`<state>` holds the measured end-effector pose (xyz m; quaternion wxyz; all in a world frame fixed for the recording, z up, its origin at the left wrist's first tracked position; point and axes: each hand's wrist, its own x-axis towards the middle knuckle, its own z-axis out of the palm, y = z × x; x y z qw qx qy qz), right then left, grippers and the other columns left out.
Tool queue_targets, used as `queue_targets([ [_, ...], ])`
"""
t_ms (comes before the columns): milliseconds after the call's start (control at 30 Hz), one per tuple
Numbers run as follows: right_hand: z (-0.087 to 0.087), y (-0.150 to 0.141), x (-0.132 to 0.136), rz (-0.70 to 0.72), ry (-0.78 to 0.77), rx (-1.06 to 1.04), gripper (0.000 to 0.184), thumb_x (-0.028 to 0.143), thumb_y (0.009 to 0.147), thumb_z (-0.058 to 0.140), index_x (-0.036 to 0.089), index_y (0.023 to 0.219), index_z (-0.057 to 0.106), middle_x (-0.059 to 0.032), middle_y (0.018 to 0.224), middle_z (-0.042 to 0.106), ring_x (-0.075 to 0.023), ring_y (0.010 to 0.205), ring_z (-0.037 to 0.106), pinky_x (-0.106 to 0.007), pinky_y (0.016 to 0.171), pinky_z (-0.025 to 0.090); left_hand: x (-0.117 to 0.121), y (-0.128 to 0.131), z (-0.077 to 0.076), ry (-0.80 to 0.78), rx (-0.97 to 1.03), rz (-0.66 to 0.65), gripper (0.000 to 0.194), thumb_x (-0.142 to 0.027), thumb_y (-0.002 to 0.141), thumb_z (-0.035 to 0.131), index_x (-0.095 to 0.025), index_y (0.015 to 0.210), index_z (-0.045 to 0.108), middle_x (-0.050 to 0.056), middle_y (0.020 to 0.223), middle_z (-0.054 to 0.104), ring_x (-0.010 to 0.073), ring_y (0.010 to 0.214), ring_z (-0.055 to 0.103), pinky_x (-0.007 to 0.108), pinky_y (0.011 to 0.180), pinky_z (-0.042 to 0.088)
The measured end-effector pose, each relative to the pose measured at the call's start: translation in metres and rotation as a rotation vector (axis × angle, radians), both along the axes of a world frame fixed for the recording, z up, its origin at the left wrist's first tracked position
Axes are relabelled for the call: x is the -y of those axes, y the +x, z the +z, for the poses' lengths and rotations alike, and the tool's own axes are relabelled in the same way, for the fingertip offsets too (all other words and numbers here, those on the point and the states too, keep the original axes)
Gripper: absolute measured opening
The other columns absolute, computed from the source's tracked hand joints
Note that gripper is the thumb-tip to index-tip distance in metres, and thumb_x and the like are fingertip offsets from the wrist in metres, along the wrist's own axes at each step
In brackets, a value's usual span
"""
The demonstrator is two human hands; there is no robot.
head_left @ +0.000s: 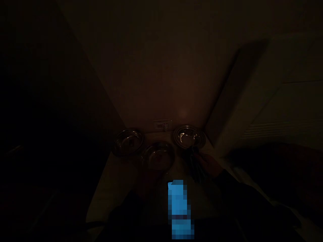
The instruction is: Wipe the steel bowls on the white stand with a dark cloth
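The scene is very dark. My right hand (209, 163) is closed on a dark, crumpled cloth (195, 166), just in front of a shiny metal dish (189, 137) at the back right. My left hand (145, 179) is a dim shape at the near left edge of the middle metal bowl (158, 157). Its fingers are lost in shadow, so I cannot tell whether they grip the rim. Another metal bowl (129, 142) stands at the back left, with a dark spot or reflection inside it.
The dishes are on a small pale tabletop (101, 195) against a wall. A wall socket (163, 125) with a plug is behind them. At the front, a bright blue pixelated patch (178, 201) covers something like a lit screen. A pale panelled door or cabinet (282, 84) rises at right.
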<state>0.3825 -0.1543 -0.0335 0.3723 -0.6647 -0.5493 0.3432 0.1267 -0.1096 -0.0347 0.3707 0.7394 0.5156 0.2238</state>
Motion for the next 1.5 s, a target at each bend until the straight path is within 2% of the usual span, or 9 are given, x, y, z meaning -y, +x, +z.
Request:
queue_targets([
  [200,0.003,-0.003,-0.01,-0.025,0.114,-0.018,0.05,0.057,0.073,0.046,0.016,0.098,0.062,-0.0115,0.102,0.065,-0.0297,0.097,0.058,-0.047,0.087,0.044,-0.002,-0.012,0.03,-0.085,0.147,-0.097,0.029,-0.03,0.074,0.054,-0.025,0.1,0.067,0.002,0.11,0.064,0.0219,0.106,0.056,0.035,0.096,0.039],
  [467,0.039,-0.046,-0.019,-0.038,0.329,0.075,0.038,0.043,0.082,0.043,0.019,0.105,0.061,-0.0081,0.103,0.065,-0.025,0.099,0.058,-0.04,0.088,0.045,-0.002,-0.012,0.063,-0.298,0.396,0.102,0.041,-0.044,0.074,0.053,-0.016,0.101,0.066,0.005,0.098,0.069,0.0217,0.091,0.063,0.028,0.075,0.05],
  [733,0.045,-0.119,-0.002,0.336,0.706,0.49,0.04,0.028,0.083,0.047,0.022,0.122,0.049,-0.0094,0.131,0.046,-0.0279,0.127,0.029,-0.054,0.099,0.03,0.007,-0.01,0.062,-0.216,0.478,0.26,0.042,-0.046,0.075,0.048,-0.013,0.091,0.068,0.008,0.092,0.069,0.0216,0.086,0.063,0.027,0.071,0.05],
  [867,0.049,-0.116,-0.012,0.208,0.653,0.378,0.039,0.025,0.087,0.037,0.019,0.124,0.048,-0.012,0.129,0.047,-0.0241,0.121,0.039,-0.047,0.096,0.038,0.014,-0.013,0.061,-0.202,0.431,0.315,0.045,-0.049,0.076,0.046,-0.012,0.09,0.068,0.009,0.087,0.07,0.022,0.08,0.063,0.027,0.064,0.05],
  [1000,0.05,-0.118,-0.013,0.324,0.724,0.432,0.037,0.026,0.082,0.044,0.023,0.119,0.052,-0.0083,0.128,0.047,-0.0269,0.124,0.032,-0.051,0.099,0.032,0.016,-0.015,0.06,-0.21,0.488,0.269,0.045,-0.05,0.076,0.046,-0.013,0.087,0.067,0.008,0.087,0.07,0.0224,0.079,0.063,0.027,0.065,0.05],
  [1133,0.052,-0.118,-0.016,0.233,0.654,0.376,0.037,0.025,0.087,0.037,0.021,0.12,0.051,-0.0109,0.124,0.049,-0.0242,0.117,0.04,-0.047,0.094,0.038,0.017,-0.012,0.062,-0.188,0.455,0.374,0.043,-0.05,0.075,0.046,-0.015,0.086,0.068,0.008,0.086,0.07,0.0232,0.082,0.063,0.028,0.067,0.05],
  [1267,0.054,-0.117,-0.021,0.368,0.735,0.402,0.035,0.03,0.082,0.046,0.024,0.115,0.055,-0.0073,0.126,0.047,-0.0269,0.12,0.035,-0.048,0.097,0.034,0.019,-0.013,0.064,-0.179,0.461,0.357,0.042,-0.049,0.076,0.045,-0.015,0.086,0.069,0.008,0.086,0.07,0.023,0.082,0.063,0.029,0.068,0.051],
  [1367,0.054,-0.117,-0.026,0.194,0.645,0.294,0.036,0.027,0.087,0.034,0.021,0.117,0.053,-0.0116,0.121,0.049,-0.0231,0.111,0.044,-0.046,0.092,0.04,0.018,-0.016,0.061,-0.162,0.494,0.346,0.042,-0.048,0.077,0.043,-0.016,0.089,0.068,0.007,0.09,0.07,0.0225,0.085,0.063,0.029,0.071,0.051],
  [1500,0.052,-0.12,-0.029,0.375,0.757,0.405,0.035,0.03,0.081,0.047,0.025,0.115,0.054,-0.0071,0.127,0.047,-0.0278,0.122,0.031,-0.051,0.098,0.031,0.017,-0.02,0.055,-0.131,0.493,0.38,0.039,-0.046,0.075,0.048,-0.015,0.085,0.069,0.007,0.086,0.07,0.023,0.081,0.063,0.029,0.07,0.051],
])
